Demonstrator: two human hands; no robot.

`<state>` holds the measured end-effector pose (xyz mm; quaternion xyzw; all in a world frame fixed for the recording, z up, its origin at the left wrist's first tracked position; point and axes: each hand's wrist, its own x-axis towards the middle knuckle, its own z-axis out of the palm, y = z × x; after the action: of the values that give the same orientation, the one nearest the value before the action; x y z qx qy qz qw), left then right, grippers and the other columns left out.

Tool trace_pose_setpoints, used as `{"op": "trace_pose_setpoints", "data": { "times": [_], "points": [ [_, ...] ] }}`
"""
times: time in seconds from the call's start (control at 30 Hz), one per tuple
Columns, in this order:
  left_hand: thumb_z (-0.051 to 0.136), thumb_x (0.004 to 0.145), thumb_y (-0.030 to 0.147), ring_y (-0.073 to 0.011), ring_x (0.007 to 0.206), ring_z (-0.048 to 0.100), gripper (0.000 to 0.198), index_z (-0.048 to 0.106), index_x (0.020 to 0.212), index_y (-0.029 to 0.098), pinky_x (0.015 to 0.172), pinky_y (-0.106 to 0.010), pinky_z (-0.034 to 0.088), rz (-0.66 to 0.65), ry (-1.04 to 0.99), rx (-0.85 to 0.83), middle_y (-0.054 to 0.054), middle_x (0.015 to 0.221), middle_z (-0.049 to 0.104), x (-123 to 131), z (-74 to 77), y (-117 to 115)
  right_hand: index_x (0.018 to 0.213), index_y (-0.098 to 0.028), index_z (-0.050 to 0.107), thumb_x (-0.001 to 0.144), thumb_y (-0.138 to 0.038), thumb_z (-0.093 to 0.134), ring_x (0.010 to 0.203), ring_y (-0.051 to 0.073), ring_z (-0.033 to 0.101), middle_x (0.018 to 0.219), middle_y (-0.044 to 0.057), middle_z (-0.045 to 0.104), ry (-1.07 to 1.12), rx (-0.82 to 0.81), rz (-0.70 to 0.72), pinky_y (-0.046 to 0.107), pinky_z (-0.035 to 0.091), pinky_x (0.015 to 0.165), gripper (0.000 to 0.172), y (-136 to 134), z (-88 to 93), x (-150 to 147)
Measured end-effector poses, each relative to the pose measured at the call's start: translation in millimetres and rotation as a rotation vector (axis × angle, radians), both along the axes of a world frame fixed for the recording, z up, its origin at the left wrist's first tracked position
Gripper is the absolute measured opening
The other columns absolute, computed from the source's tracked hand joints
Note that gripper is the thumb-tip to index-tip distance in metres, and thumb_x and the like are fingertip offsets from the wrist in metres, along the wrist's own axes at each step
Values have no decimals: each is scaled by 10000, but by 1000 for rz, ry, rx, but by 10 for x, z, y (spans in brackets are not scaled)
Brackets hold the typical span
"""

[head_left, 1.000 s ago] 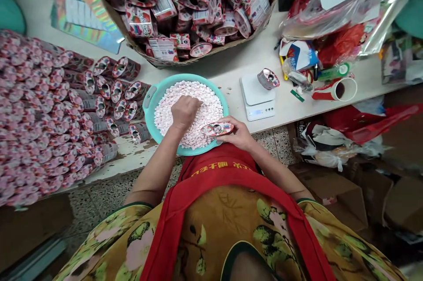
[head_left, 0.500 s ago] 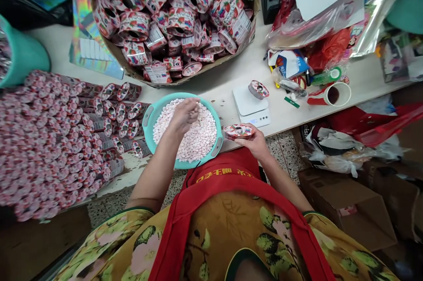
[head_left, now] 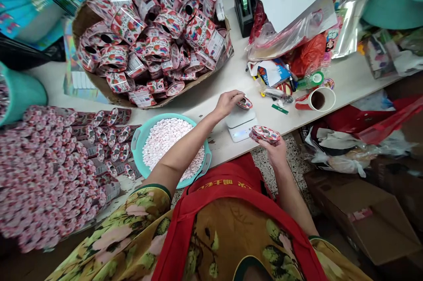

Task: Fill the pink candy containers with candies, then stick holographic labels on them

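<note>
My left hand (head_left: pixel 228 101) reaches across to the small white scale (head_left: pixel 240 122), fingers curled on the strawberry-print pouch (head_left: pixel 245 103) that stands on it. My right hand (head_left: pixel 275 148) holds a second strawberry-print pouch (head_left: pixel 264 133) just in front of the scale, off the table edge. A teal basin (head_left: pixel 137 138) of small pink-white candies (head_left: pixel 167 140) sits under my left forearm.
A big cardboard tray (head_left: pixel 82 21) heaped with empty strawberry pouches stands at the back. Rows of filled pouches (head_left: pixel 49 162) cover the table's left. A red-white cup (head_left: pixel 315 99), tape dispenser (head_left: pixel 243 8), bags and clutter lie at right. Cardboard boxes (head_left: pixel 363 219) stand on the floor.
My left hand left the candy basin and moved right to the pouch on the scale. My right hand carried its pouch rightward, away from the basin. The view shifted.
</note>
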<state>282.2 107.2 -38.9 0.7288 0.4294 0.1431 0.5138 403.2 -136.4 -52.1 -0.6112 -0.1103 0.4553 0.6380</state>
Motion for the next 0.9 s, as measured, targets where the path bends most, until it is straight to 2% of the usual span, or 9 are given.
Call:
{"op": "trace_pose_setpoints", "data": {
  "times": [0.1, 0.23, 0.37, 0.43, 0.53, 0.6, 0.67, 0.8, 0.9],
  "points": [
    [555, 960, 331, -202, 1002, 708, 306, 781, 1081, 163, 888, -264, 489, -62, 45, 65, -65, 1080, 786, -98, 79, -6, 1032, -179, 700, 544, -229, 947, 932, 223, 725, 1021, 35, 763, -2, 6, -58, 532, 542, 1046, 549, 28, -7, 76],
    [570, 980, 334, -263, 1083, 697, 261, 773, 1106, 230, 864, -320, 479, -300, 379, 325, -90, 1182, 759, -119, 174, -58, 994, -191, 675, 499, -234, 937, 908, 208, 721, 990, 9, 748, -43, 19, -136, 468, 575, 994, 562, 77, 3, 186],
    [451, 1010, 186, -307, 1021, 706, 308, 736, 1118, 141, 778, -350, 465, -507, 633, 478, -198, 1084, 745, -28, 149, -84, 964, -192, 644, 480, -253, 926, 876, 186, 703, 954, -5, 725, -96, -3, -154, 401, 598, 915, 563, 98, 7, 252],
    [417, 1010, 144, -319, 1020, 703, 324, 717, 1131, 116, 764, -353, 457, -512, 650, 509, -215, 1084, 735, -15, 164, -88, 973, -191, 633, 488, -267, 923, 855, 173, 693, 945, -10, 715, -123, -11, -147, 390, 593, 908, 570, 120, -3, 256],
    [417, 1035, 197, -316, 1011, 701, 311, 709, 1126, 146, 762, -347, 447, -328, 649, 493, -187, 1092, 736, -191, 335, -108, 977, -195, 616, 488, -310, 931, 813, 163, 681, 914, -21, 705, -203, -25, -107, 404, 587, 904, 593, 251, -51, 229],
    [465, 1039, 274, -296, 1006, 699, 274, 715, 1104, 183, 767, -329, 440, -124, 652, 461, -150, 1089, 741, -506, 548, -155, 987, -192, 608, 476, -356, 940, 816, 174, 679, 913, -15, 706, -274, -32, -48, 432, 579, 914, 631, 433, -112, 190],
    [514, 1027, 335, -271, 1005, 693, 250, 723, 1081, 208, 762, -305, 432, 66, 661, 457, -117, 1089, 748, -985, 804, -252, 1000, -184, 611, 467, -409, 945, 853, 196, 678, 927, 1, 705, -379, -26, 22, 467, 562, 943, 668, 690, -209, 122],
    [514, 1024, 340, -226, 999, 679, 272, 743, 1087, 209, 752, -279, 421, 435, 765, 526, -101, 1088, 759, -2264, 1311, -656, 1037, -169, 644, 496, -528, 921, 944, 254, 674, 998, 54, 700, -639, -10, 105, 517, 521, 990, 706, 1307, -521, -125],
    [493, 1020, 397, -255, 934, 679, 352, 756, 1127, 189, 748, -311, 420, 733, 1041, 396, -140, 1043, 757, -3226, 1613, -1161, 1024, -159, 691, 503, -552, 915, 1074, 306, 647, 1083, 137, 703, -842, -63, 144, 477, 484, 1028, 690, 1589, -767, -286]
  ]
}}
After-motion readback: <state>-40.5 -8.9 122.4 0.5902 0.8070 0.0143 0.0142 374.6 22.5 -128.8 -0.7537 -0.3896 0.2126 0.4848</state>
